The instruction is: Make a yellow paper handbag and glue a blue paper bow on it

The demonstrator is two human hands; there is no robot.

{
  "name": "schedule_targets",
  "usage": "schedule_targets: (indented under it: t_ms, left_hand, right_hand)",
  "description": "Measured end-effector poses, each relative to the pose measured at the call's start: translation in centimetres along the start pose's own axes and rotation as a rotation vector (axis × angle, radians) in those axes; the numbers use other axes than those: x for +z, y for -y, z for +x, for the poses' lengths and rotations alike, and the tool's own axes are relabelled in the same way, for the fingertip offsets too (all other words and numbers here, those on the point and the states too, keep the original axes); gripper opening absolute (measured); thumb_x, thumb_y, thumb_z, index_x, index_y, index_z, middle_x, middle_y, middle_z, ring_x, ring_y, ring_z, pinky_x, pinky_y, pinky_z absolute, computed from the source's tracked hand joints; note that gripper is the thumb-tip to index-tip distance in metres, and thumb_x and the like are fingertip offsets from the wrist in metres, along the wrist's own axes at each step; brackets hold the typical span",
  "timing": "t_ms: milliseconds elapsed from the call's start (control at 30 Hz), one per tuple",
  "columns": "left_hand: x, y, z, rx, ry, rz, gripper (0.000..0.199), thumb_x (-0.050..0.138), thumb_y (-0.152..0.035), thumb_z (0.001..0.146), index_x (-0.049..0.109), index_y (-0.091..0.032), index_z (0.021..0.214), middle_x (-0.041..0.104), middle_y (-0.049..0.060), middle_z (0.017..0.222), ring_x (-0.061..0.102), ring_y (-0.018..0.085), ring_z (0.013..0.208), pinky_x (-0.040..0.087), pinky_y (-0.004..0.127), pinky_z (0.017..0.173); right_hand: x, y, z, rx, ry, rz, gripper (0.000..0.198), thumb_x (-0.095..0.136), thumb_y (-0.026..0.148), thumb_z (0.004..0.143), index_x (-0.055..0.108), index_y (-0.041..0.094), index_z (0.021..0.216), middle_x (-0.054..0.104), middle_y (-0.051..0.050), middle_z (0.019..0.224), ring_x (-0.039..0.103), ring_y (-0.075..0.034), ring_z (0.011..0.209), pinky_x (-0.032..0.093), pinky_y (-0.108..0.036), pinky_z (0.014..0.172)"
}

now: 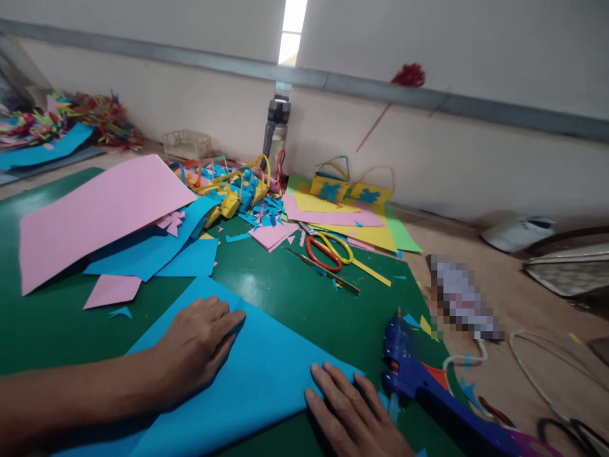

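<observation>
A large blue paper sheet (257, 374), folded over on itself, lies on the green board in front of me. My left hand (200, 343) rests on its upper left part, fingers curled in and pressed down on the paper; nothing shows inside them. Over the sheet's right corner, my right hand (354, 409) lies with fingers stretched out and slightly apart, the fingertips touching the paper. A blue glue gun (404, 362) lies just right of my right hand, nozzle pointing away from me.
On the green board (266, 285) are red-and-yellow scissors (328, 251), pink paper (104, 216) and blue offcuts. Small yellow paper bags (328, 186) stand at the back near a bottle (276, 130). A white cord (469, 358) runs across the right side.
</observation>
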State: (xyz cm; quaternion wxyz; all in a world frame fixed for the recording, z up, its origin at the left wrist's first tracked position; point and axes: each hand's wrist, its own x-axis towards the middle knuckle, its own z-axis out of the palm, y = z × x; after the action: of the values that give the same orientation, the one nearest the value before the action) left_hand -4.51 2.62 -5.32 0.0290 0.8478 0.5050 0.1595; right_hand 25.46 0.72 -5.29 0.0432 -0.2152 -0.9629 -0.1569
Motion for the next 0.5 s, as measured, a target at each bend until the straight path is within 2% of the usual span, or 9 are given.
schedule_targets:
  t_ms: [167,367,500]
  left_hand:
    - [-0.3,0.1,-0.1,-0.003,0.012,0.002,0.025,0.038,-0.02,0.09,0.058,-0.018,0.105,0.061,0.007,0.083,0.052,0.019,0.075,0.039,0.034,0.068]
    - [-0.7,0.1,0.1,-0.018,0.03,-0.054,0.027,0.038,-0.018,0.09,0.051,-0.016,0.113,0.06,0.004,0.078,0.052,0.018,0.072,0.036,0.036,0.069]
    - [-0.8,0.2,-0.3,0.022,-0.007,-0.095,0.027,0.04,-0.016,0.089,0.049,-0.02,0.114,0.06,0.003,0.08,0.053,0.018,0.073,0.036,0.036,0.071]
  right_hand:
    - [-0.3,0.0,0.0,0.007,0.017,0.073,0.057,0.04,0.055,0.086,0.048,0.019,0.13,0.056,-0.011,0.129,0.053,-0.029,0.114,0.045,-0.04,0.086]
    - [0.0,0.1,0.1,0.007,0.006,0.069,0.053,0.046,0.049,0.085,0.049,0.018,0.128,0.056,-0.013,0.128,0.052,-0.032,0.114,0.043,-0.043,0.086]
    - [-0.1,1.1,0.2,0.116,-0.007,0.152,0.057,0.047,0.051,0.083,0.048,0.016,0.128,0.053,-0.015,0.13,0.043,-0.034,0.122,0.036,-0.049,0.092]
